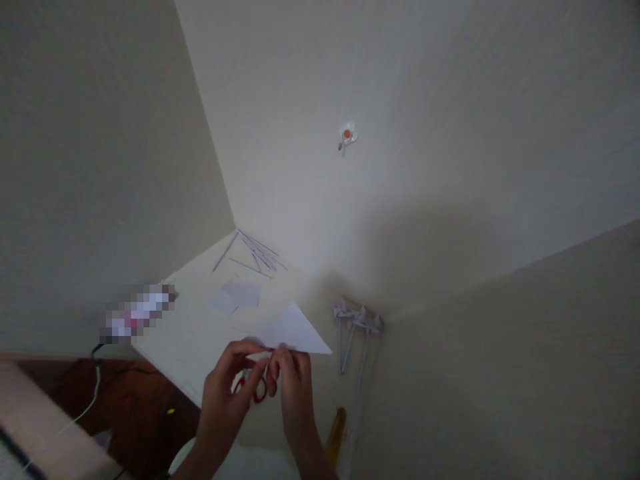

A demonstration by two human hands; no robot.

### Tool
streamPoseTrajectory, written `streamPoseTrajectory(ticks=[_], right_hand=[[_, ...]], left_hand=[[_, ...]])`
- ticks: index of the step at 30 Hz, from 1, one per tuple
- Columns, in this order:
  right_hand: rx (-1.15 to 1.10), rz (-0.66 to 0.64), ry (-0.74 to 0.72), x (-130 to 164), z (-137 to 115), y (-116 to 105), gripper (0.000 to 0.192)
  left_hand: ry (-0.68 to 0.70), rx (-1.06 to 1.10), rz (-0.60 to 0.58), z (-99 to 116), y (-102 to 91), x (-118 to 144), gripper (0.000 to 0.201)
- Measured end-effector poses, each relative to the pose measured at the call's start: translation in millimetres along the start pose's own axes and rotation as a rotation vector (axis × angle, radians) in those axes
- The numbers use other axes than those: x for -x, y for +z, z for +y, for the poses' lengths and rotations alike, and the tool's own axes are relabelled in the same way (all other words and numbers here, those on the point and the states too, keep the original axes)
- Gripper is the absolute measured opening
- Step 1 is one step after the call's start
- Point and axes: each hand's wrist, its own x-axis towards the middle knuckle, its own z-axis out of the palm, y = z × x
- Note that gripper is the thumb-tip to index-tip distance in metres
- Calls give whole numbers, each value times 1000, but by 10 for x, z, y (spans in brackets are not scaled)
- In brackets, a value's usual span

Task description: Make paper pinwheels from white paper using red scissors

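Both hands pinch the lower edge of a white sheet of paper (pixel 295 330) that shows a triangular shape with its peak pointing away from me. My left hand (pixel 233 377) grips it at the left, thumb and forefinger closed on the edge. Close beside it, my right hand (pixel 293 377) has its fingers curled on the same edge. Red-handled scissors (pixel 261 390) lie beneath and between my hands, their blades hidden. Beyond the sheet, loose paper pieces (pixel 243 293) rest on the white table (pixel 185 333).
Thin paper sticks (pixel 255 253) lie in the table's far corner. Several paper pinwheels on sticks (pixel 357 320) stand at the right wall, near a yellow-brown tube-like object (pixel 337 433). A blurred-out power strip or similar object (pixel 140 313) with a cable sits left. A hook (pixel 347 135) is on the wall.
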Motion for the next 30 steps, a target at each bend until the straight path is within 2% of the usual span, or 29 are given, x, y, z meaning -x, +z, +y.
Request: streamPoseTrajectory(ticks=[3,7,10,14,18,23,30], right_hand=[[-34,-78,13,14,71,24,42],[-47,-204,19,57,148,-28,45],[-50,-304,35,64,191,-82,46],[-44,-387,67,111,283,-55,46],[-10,-465,70,232,372,27,48],[58,-481,61,296,363,65,50],[145,-520,41,288,257,79,49]], left_hand=[[-169,183,71,17,46,31,9],[-238,211,172,42,91,175,19],[-279,224,201,70,98,330,25],[-336,223,250,72,21,507,19],[-389,226,324,47,-108,589,22],[-427,267,364,86,-194,557,25],[-431,283,397,59,-207,569,22]])
